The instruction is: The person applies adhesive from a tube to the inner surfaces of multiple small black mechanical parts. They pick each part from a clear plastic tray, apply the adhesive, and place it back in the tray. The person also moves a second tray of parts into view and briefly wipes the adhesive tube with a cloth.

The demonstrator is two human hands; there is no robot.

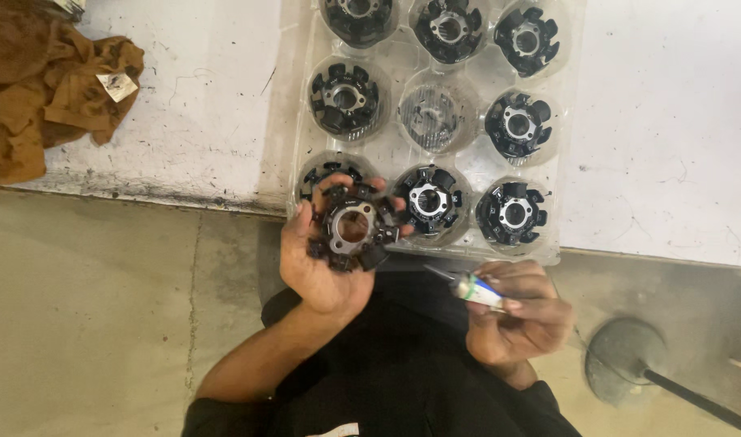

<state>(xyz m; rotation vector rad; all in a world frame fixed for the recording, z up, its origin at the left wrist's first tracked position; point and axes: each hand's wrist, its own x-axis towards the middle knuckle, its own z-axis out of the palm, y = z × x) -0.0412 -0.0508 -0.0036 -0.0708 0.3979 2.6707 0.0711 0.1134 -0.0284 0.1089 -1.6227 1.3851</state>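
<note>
While the left hand [326, 263] cups a stator [353, 228] just below the tray [302, 121], fingers curled around its rim, the right hand [520, 311] pinches a tube [477, 291]; the stator looks rigid, heavy, best held by its edge.

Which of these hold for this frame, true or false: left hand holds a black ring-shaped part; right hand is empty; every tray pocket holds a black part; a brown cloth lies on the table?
1. The left hand holds a black ring-shaped part: true.
2. The right hand is empty: false, it grips a small tube.
3. Every pocket of the clear tray holds a black part: false, the centre pocket looks empty.
4. A brown cloth lies on the white table: true.
</note>
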